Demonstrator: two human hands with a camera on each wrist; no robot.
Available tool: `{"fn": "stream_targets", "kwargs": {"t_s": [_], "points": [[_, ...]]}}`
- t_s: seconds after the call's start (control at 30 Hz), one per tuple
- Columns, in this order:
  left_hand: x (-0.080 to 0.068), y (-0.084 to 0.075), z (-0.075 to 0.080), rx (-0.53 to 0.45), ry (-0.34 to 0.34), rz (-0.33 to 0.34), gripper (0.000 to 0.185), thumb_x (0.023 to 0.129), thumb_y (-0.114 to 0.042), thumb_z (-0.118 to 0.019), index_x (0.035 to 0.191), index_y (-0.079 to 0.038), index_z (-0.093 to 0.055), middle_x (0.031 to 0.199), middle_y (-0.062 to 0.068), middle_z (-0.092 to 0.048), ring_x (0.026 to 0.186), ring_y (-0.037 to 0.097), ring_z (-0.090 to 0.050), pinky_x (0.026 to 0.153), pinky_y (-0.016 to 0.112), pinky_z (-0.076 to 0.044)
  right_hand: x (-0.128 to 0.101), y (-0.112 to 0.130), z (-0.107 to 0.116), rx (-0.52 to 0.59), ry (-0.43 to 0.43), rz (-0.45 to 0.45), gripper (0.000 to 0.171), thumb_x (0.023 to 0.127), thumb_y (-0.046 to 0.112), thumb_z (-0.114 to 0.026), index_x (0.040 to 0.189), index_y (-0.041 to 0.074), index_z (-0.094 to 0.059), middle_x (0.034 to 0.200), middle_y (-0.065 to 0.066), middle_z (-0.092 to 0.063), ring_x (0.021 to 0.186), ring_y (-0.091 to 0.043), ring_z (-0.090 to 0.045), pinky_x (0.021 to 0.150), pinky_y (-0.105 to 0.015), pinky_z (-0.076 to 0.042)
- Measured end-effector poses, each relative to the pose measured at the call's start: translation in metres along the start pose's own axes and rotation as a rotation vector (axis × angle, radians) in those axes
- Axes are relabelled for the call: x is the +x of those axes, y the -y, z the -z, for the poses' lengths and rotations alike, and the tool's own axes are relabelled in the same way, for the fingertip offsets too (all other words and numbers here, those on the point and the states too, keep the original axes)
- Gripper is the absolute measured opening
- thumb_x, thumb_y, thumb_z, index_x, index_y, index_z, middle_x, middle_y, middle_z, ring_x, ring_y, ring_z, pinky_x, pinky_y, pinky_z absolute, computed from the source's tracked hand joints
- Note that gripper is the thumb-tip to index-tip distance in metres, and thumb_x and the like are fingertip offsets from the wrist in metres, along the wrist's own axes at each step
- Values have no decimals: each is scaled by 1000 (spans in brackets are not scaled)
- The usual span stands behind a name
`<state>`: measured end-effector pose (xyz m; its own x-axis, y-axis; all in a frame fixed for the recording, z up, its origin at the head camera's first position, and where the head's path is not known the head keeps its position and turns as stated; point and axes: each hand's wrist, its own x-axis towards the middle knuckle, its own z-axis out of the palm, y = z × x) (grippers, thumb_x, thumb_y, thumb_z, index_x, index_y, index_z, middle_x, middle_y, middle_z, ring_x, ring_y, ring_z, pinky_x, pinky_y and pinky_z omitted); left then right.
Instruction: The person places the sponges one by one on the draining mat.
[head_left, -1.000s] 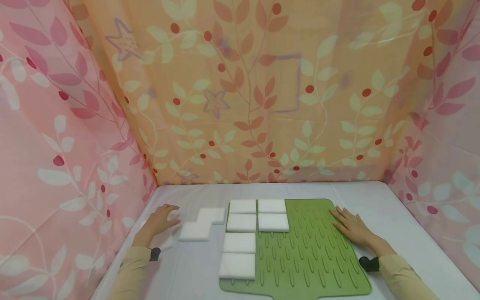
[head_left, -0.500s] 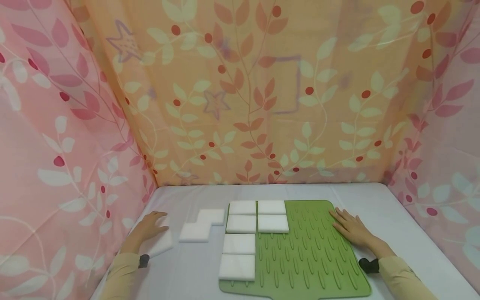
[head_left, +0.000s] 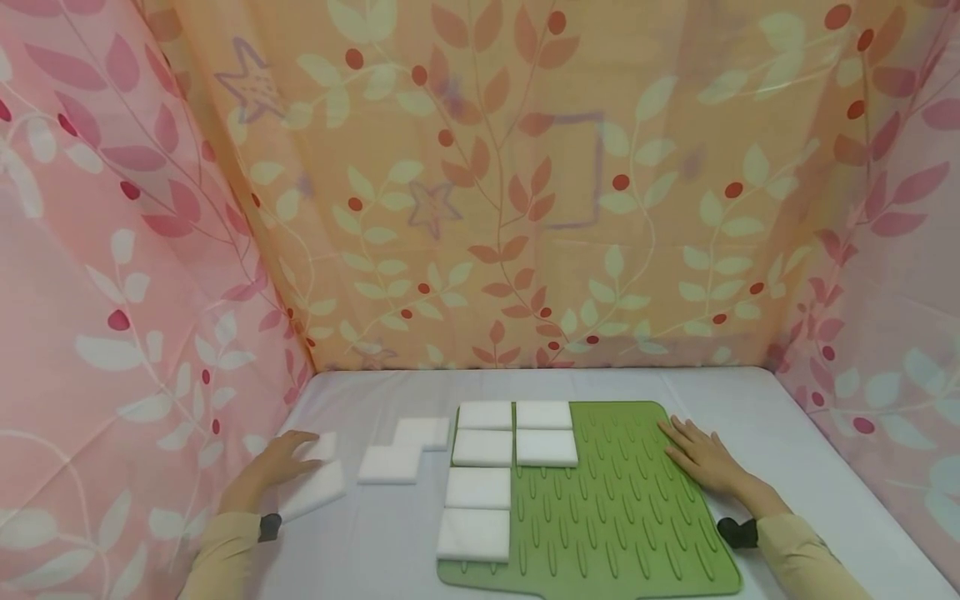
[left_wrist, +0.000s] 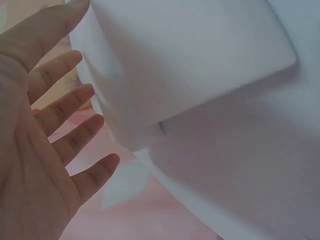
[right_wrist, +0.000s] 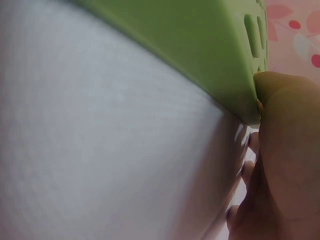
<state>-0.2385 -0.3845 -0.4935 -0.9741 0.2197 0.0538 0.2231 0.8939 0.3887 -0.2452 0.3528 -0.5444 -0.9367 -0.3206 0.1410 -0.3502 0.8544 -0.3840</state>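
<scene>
I see plain white foam blocks [head_left: 484, 451], no print, one white block [head_left: 318, 487] right by my left hand [head_left: 273, 463]. Mat [head_left: 637, 517] under my right hand [head_left: 701, 458] is green w/ raised dash pattern. Tabletop [head_left: 390, 550] pale grey-white. Curtains [head_left: 525, 183] beyond both hands: pink & orange w/ leaf, berry & star print. Sleeves [head_left: 806, 558] beige.

Both forearms reach forward from the lower corners of the head view, each in a tan sleeve with a dark band at the wrist. The left hand [head_left: 276, 463] lies low on the left, palm down, fingers straight and slightly spread, pointing forward and to the right. The right hand [head_left: 701, 457] lies flat on the right, palm down, fingers extended and close together, angled forward and to the left.
</scene>
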Motion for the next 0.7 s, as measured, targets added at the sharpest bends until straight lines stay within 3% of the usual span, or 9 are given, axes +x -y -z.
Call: {"fn": "stream_targets", "kwargs": {"t_s": [0.33, 0.5, 0.7], "points": [[-2, 14, -1, 22, -16, -55, 46, 75, -12, -73, 116, 2, -58, 115, 31, -53, 107, 51, -46, 89, 63, -36, 0, -2, -1, -4, -1, 0, 54, 97, 34, -45, 141, 5, -37, 145, -27, -28, 131, -52, -20, 98, -71, -9], [-3, 11, 1, 40, -20, -35, 48, 74, -12, -74, 117, 1, -58, 116, 30, -52, 106, 50, -47, 87, 64, -37, 1, -1, -2, -8, -3, -2, 53, 97, 34, -45, 141, 5, -37, 145, -27, -28, 131, -52, -21, 98, -71, -9], [-2, 1, 6, 16, -11, 49, 51, 77, -20, -73, 122, -5, -56, 124, 28, -49, 111, 46, -44, 90, 65, -35, 1, 0, -1, -10, -4, -2, 53, 97, 33, -45, 141, 5, -37, 145, -26, -29, 131, -52, -21, 98, -72, -9]]}}
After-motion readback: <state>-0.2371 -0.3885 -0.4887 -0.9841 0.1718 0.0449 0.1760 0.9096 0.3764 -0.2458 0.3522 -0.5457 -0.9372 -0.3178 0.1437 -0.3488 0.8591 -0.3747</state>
